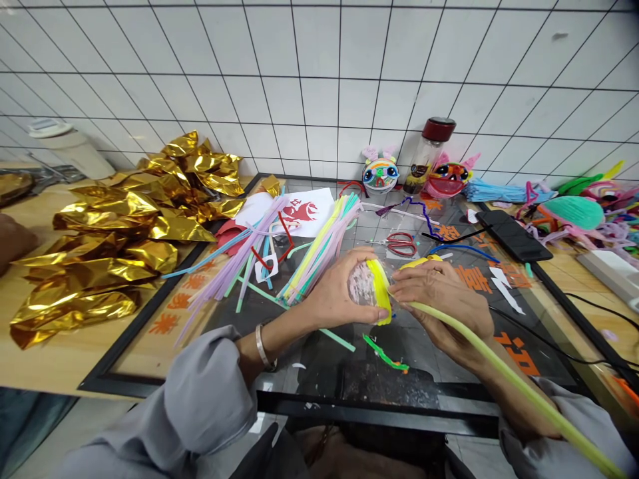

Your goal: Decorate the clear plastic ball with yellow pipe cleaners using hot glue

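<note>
My left hand (332,289) is curled around a rounded, whitish craft piece (360,286), with a bright yellow fuzzy band (382,293) along its right side. Close against that band, my right hand (452,299) has its fingers bent and pressed together on a long pale yellow fuzzy stem (464,336), like a thick pipe cleaner. The stem trails over my right forearm to the lower right corner. Behind the right fingers shows a yellow object (422,261), mostly hidden. A short green fuzzy strip (385,354) lies below the hands.
Bundles of coloured pipe cleaners (319,249) lie left of centre, beside crumpled gold foil (130,226). Red-handled scissors (401,244), a phone (516,236), a bottle (430,153) and two decorated animal heads (380,174) sit farther back. A black cable (544,349) runs right.
</note>
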`<state>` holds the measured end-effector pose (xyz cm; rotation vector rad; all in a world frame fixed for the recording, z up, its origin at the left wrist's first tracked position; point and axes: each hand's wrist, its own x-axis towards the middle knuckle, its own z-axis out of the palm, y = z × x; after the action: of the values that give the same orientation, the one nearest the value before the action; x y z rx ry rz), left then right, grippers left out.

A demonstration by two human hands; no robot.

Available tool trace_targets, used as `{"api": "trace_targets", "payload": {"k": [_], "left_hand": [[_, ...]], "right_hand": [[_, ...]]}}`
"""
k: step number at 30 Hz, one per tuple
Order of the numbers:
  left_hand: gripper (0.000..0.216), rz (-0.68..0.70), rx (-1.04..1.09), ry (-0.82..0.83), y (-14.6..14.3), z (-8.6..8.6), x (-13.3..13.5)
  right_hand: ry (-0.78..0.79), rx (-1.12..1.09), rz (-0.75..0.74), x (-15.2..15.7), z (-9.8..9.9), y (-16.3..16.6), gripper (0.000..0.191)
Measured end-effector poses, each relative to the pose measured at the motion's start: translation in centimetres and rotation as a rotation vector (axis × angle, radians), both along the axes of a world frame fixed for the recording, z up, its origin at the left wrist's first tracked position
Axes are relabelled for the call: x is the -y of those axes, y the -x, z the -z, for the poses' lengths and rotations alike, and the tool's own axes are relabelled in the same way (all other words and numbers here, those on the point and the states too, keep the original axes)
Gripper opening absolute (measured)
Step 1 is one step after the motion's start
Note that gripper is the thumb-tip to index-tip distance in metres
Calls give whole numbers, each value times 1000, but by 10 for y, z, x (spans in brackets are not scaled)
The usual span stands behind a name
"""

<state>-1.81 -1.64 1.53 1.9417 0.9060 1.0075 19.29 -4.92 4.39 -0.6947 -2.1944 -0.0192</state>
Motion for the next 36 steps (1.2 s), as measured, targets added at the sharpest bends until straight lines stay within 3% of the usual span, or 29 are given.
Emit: {"api": "trace_targets", "payload": {"k": [7,17,25,32,36], "left_hand": [[76,-5,-23,-100,0,0,0],[77,-31,-41,-50,0,-5,3],[90,-32,26,-1,-1,-1,4],[85,2,-12,-103,1,3,3],[84,-6,34,-256,1,9,0]], "right_hand": [[-10,4,-29,-1,-2,0,17],[-38,40,-31,-3,3,-4,17],[-51,65,-42,-7,8,-7,20],[-54,69,-37,-5,7,-7,20],[-43,28,-52,-3,4,-4,22]]}}
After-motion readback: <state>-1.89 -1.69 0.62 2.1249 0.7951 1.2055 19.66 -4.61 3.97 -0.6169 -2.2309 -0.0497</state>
